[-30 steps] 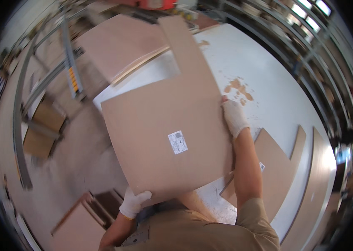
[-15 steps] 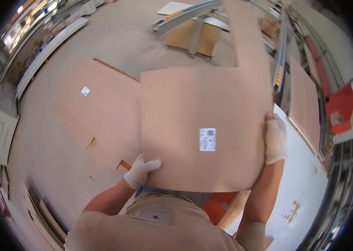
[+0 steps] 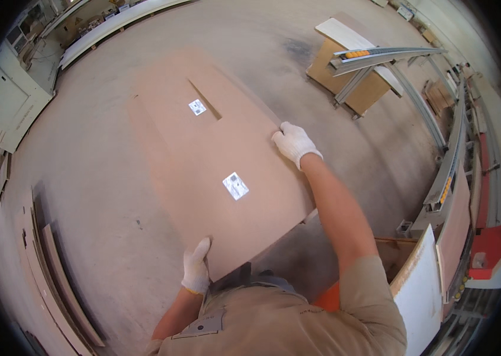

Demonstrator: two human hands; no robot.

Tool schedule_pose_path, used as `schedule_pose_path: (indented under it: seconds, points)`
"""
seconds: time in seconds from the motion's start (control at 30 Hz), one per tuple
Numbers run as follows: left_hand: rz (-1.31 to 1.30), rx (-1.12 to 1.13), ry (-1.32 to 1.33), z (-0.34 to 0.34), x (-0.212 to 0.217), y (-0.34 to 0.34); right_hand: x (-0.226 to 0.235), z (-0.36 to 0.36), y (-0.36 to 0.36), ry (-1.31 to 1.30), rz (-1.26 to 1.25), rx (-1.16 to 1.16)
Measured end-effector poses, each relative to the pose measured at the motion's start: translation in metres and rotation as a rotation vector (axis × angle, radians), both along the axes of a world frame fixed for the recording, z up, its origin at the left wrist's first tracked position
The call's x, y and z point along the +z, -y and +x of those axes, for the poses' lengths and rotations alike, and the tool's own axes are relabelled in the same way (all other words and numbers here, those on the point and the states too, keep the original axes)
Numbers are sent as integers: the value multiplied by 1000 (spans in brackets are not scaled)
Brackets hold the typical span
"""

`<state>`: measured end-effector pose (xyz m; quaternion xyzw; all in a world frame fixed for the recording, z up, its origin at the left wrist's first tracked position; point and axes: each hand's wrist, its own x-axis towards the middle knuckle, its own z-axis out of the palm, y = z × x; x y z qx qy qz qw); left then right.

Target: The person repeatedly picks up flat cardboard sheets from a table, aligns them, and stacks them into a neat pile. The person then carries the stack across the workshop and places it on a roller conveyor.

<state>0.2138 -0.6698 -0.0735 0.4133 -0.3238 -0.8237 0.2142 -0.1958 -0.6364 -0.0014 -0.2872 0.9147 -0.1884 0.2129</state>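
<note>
A thin light-brown board [image 3: 256,213] with a white label [image 3: 235,186] is held tilted in front of me. Its near left corner is gripped by my gloved left hand [image 3: 196,268], the thumb lying along the top face. Further out, my gloved right hand [image 3: 295,144] clasps the right edge, fingers bent round it. Beyond and partly beneath lies another brown board or stack [image 3: 167,118] with its own label [image 3: 197,107] and a dark narrow gap. The border between the boards is hard to make out on the left.
At the far right stands a wheeled table [image 3: 354,77] next to a roller conveyor [image 3: 381,58]. A white panel [image 3: 419,285] leans close to my right arm, with a red machine part [image 3: 490,252] beyond it. Long strips [image 3: 64,285] lie on the floor at left.
The held board has swung left and turned, and now overlaps the labelled board on the left. My right hand has moved far forward along with its edge. The whole view has turned right.
</note>
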Motion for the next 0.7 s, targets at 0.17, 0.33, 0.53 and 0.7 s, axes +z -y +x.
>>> schedule_pose_path:
  seconds: [0.17, 0.33, 0.53, 0.7]
  points:
    - [-400, -912, 758, -45, 42, 92, 4, -19, -7, -117, 112, 208]
    - [-496, -1024, 654, -30, 69, 87, 3, 110, -162, -353, -408, 205]
    - [-1145, -1470, -53, -157, 118, -46, 74, 350, -500, -375, 219, -1347]
    - [-1374, -1713, -747, -152, 133, -232, 44, 743, -563, -102, 873, -1707]
